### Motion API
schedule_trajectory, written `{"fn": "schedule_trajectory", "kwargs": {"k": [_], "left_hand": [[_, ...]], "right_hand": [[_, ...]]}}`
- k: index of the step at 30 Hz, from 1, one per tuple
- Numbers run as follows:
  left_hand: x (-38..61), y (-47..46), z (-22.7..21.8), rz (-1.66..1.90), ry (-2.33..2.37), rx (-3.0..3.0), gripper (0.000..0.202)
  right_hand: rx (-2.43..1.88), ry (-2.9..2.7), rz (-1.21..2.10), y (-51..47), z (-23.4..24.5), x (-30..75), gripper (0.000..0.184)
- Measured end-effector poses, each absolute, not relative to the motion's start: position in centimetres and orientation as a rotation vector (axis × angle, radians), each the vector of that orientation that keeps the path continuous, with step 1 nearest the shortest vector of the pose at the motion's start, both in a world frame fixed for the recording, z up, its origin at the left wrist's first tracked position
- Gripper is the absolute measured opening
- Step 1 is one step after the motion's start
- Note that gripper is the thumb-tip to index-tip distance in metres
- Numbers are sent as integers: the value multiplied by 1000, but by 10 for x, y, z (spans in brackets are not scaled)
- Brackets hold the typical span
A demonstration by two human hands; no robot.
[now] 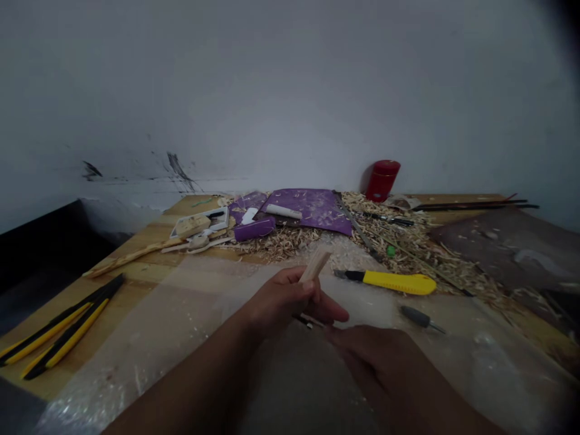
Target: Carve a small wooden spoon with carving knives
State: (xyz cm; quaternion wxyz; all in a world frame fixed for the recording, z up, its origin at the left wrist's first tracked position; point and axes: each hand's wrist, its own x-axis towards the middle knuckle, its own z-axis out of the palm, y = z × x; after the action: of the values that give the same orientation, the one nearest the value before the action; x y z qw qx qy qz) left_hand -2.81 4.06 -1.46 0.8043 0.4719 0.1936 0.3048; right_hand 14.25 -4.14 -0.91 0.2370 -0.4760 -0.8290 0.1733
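Observation:
My left hand (290, 299) is closed around a pale piece of wood (316, 264), whose flat end sticks up above the thumb. Just below and to the right, my right hand (371, 350) is closed and blurred, its fingertips near the left fingers. A thin, dark-and-light sliver (308, 322) shows between the two hands; what the right hand grips is too hidden to name. A yellow utility knife (399, 282) lies just beyond the hands, and a grey pointed rotary bit (421, 317) rests to the right.
Clear plastic sheeting (167, 314) covers the wooden table (140, 241). Yellow-black long-handled cutters (67, 326) lie left. Wood shavings (290, 241) surround purple sheets (308, 208) at the back. A red tin (383, 180) stands by the wall; a white tray (222, 220) sits left of centre.

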Motion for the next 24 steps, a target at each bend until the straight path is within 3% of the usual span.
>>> {"fn": "schedule_trajectory", "kwargs": {"k": [3, 10, 16, 21, 24], "left_hand": [[-28, 41, -13, 666, 442, 1051, 21], [-28, 41, -11, 702, 536, 1102, 21], [-28, 42, -12, 692, 543, 1087, 21], [-27, 42, -12, 688, 526, 1019, 23], [-27, 41, -9, 722, 539, 1018, 23]], "right_hand": [[-1264, -2254, 569, -45, -10, 140, 36], [-1261, -2597, -208, -53, -31, 139, 46], [-1311, -2375, 403, -45, -18, 137, 30], [-1282, -2514, 36, -45, -27, 134, 34], [-1295, -2485, 25, -46, -30, 132, 31]]}}
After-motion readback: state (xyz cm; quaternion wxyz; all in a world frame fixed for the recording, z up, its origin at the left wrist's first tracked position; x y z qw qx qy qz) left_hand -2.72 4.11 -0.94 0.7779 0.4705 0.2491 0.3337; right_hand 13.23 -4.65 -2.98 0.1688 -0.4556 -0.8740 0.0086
